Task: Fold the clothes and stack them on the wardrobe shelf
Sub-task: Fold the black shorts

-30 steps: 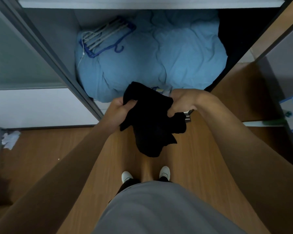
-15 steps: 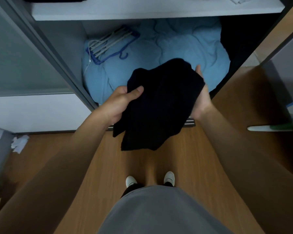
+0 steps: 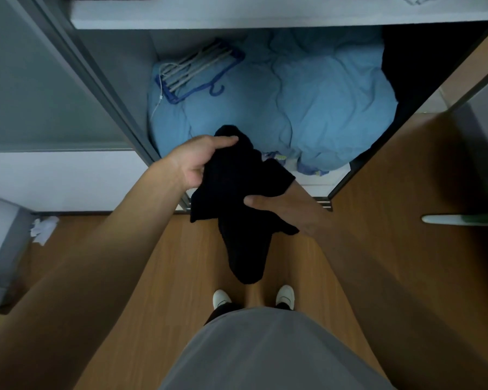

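Both hands (image 3: 200, 161) (image 3: 282, 206) grip one black garment (image 3: 237, 198)

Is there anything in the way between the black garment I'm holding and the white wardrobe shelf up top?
Nothing visible. Both the left hand and right hand grip the black garment in front of the open wardrobe, and the space up to the white shelf looks clear.
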Tool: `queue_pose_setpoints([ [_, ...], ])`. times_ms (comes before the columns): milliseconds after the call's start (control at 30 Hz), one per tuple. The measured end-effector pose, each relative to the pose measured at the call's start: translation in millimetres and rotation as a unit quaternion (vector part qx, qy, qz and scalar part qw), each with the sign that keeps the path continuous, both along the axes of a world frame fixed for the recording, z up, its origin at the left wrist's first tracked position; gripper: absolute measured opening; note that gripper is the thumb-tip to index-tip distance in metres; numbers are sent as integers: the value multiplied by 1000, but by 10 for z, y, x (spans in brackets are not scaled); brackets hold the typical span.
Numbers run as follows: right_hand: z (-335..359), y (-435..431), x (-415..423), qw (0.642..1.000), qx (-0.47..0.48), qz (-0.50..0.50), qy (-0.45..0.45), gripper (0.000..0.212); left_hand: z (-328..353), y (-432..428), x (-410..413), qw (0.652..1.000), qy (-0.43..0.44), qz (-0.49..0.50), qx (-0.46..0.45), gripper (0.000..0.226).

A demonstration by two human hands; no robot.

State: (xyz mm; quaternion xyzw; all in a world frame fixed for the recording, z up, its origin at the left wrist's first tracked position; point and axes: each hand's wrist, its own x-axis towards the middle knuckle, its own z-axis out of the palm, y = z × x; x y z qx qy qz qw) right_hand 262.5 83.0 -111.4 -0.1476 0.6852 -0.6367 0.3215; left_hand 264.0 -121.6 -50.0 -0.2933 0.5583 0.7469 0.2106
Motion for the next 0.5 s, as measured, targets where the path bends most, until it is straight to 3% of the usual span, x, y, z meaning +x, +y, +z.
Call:
queue_pose_setpoints([
  [67, 49, -48, -8, 998, 30, 32, 52, 38, -12, -44, -37, 997, 10, 15, -72, 24],
  [133, 94, -73, -15, 999, 18, 16, 45, 39, -48, -128, -62, 996, 36, 34, -71, 32],
  [233, 177, -112, -35, 993, -27, -85, -79, 40, -208, -287, 32, 991, 117, 35, 64, 66],
  [333, 302, -83, -123, 968, -56, -152, -193, 49, -554, -299, 288, 958, 186, -28, 216, 90],
  [400, 398, -43, -187, 960, -50, -152, -228, 43, -770, -214, 469, 954, 179, -47, 237, 100],
  [433, 438, -19, -213, 959, -34, -145, -243, 39, -823, -161, 512, 963, 163, -51, 209, 97],
  [500, 498, 29, -262, 956, 20, -122, -267, 36, -838, -74, 497, 978, 158, -60, 123, 71],
])
